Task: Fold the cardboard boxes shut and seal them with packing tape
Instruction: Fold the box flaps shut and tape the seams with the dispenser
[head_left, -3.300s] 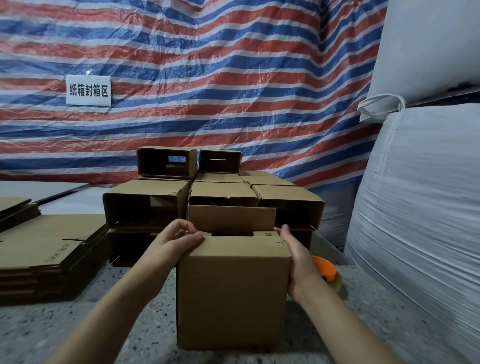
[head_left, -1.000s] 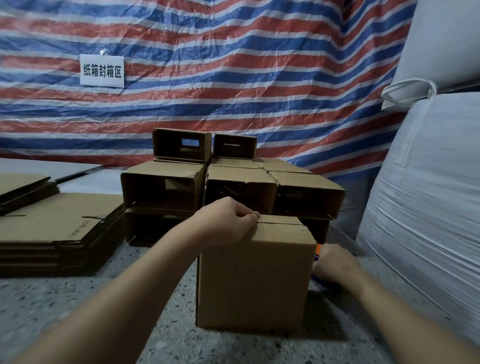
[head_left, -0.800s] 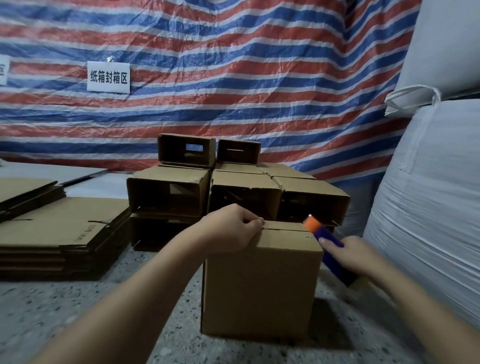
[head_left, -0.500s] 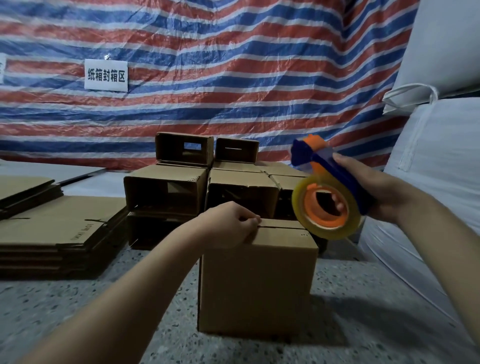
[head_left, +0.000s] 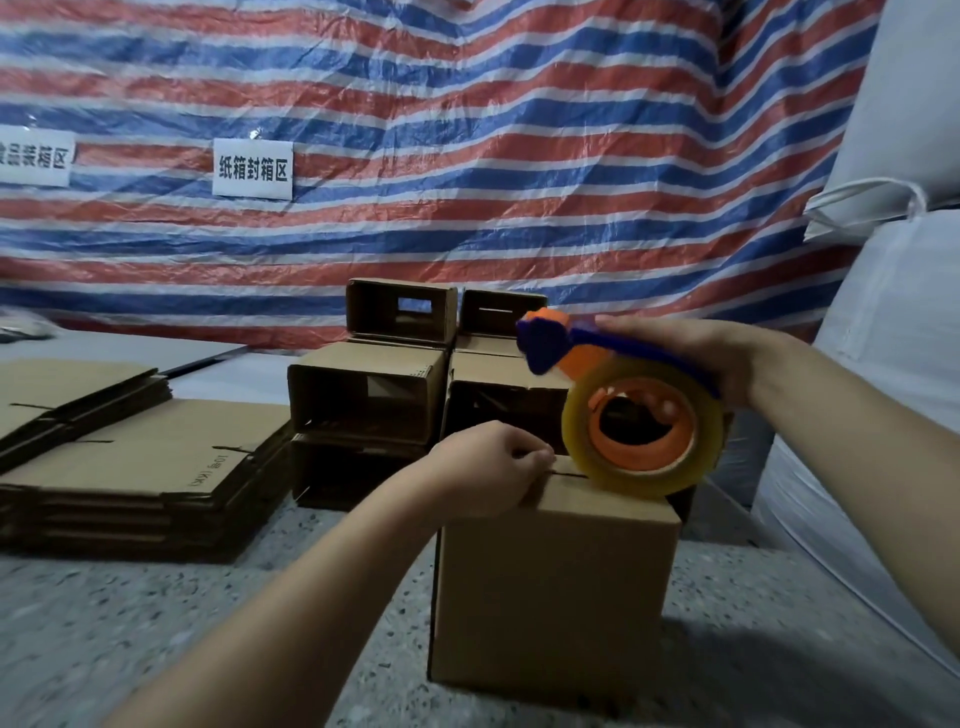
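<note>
A small cardboard box (head_left: 550, 582) stands upright on the speckled surface in front of me, its top flaps folded down with a seam showing. My left hand (head_left: 483, 467) rests on the box's top left, its fingers curled with the tips at the seam, holding the flaps down. My right hand (head_left: 696, 353) grips a blue and orange tape dispenser (head_left: 597, 364) from above. Its roll of clear packing tape (head_left: 576, 431) touches the top of the box at the far right. The dispenser's blue head points left, above the seam.
Several open empty boxes (head_left: 363, 389) are stacked on their sides just behind. A pile of flat cardboard blanks (head_left: 130, 457) lies to the left. Large white sacks (head_left: 883, 364) crowd the right side. A striped tarp (head_left: 467, 156) with paper signs hangs behind.
My right hand picked the tape dispenser up from beside the box, lifted it and lowered it onto the box top. My left hand stayed pressing the flaps down.
</note>
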